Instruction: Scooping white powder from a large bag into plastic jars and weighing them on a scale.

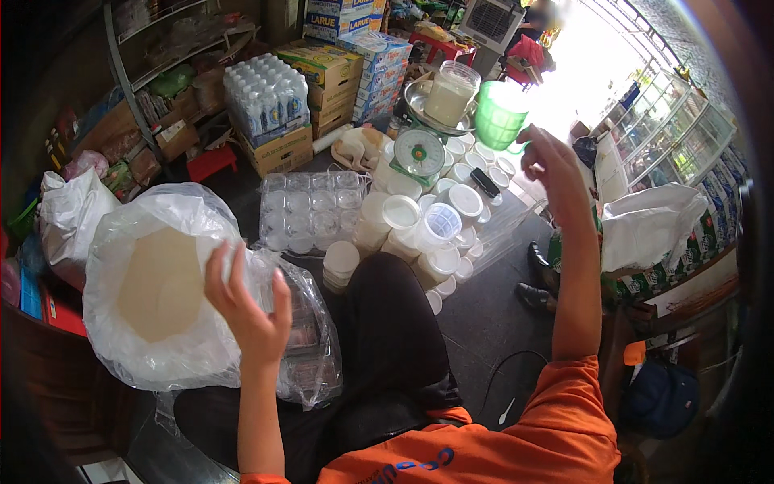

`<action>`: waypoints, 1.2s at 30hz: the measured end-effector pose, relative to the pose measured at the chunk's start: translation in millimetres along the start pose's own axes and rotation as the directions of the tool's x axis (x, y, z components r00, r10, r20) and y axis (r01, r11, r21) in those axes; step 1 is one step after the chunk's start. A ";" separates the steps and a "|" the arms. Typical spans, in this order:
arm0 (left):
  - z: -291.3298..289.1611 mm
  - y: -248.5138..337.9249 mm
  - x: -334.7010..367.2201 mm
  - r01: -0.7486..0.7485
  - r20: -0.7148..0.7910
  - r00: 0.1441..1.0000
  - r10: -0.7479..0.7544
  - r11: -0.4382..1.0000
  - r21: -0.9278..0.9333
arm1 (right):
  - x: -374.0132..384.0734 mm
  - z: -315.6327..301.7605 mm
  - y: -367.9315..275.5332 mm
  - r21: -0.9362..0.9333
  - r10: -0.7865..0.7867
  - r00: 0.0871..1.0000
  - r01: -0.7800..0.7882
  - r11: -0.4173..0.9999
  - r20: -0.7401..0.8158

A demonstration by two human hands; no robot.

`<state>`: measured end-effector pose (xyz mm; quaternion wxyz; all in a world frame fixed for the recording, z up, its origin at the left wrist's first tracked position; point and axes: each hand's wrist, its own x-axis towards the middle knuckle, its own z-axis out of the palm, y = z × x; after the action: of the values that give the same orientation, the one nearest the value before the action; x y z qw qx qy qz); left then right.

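Observation:
My right hand (550,165) is raised at the right, its fingers closed on a translucent green plastic mug (500,121). The mug is tilted beside a clear jar (450,98) of pale contents. That jar stands on the metal pan (414,103) of a green dial scale (419,155). At the left, my left hand (251,302) hovers with fingers spread and nothing in it. Below and beside it is a large clear plastic bag (214,218), open at the top, holding a pale beige mass (165,282).
Many lidded white tubs (401,213) crowd around the scale, with a black object (484,182) on them. Empty clear containers (310,202) lie left of these. A tan-and-white animal (359,148) rests behind. Wrapped bottles (266,97) and cartons (330,73) stack up at the back.

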<state>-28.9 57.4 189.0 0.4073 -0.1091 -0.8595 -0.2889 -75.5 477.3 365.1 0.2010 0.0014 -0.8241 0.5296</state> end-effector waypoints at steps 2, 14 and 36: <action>2.1 11.7 -1.9 -0.108 0.081 0.990 0.115 0.991 -0.085 | 12.6 -15.3 5.8 0.003 0.020 0.999 -0.020 1.000 -0.046; 20.1 24.1 -17.5 0.152 0.283 0.958 -0.041 0.911 -0.382 | 147.4 -47.3 63.2 -0.399 -0.226 0.971 0.177 0.900 -0.078; -9.7 23.1 11.0 0.185 0.209 0.973 -0.098 0.871 -0.456 | 218.8 -7.4 96.1 -0.948 -0.481 0.817 0.281 -0.150 0.318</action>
<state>-20.0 69.8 211.8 0.2673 -0.1671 -0.8019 -0.5075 -294.9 572.1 356.7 0.3459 0.0647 -0.8893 -0.2920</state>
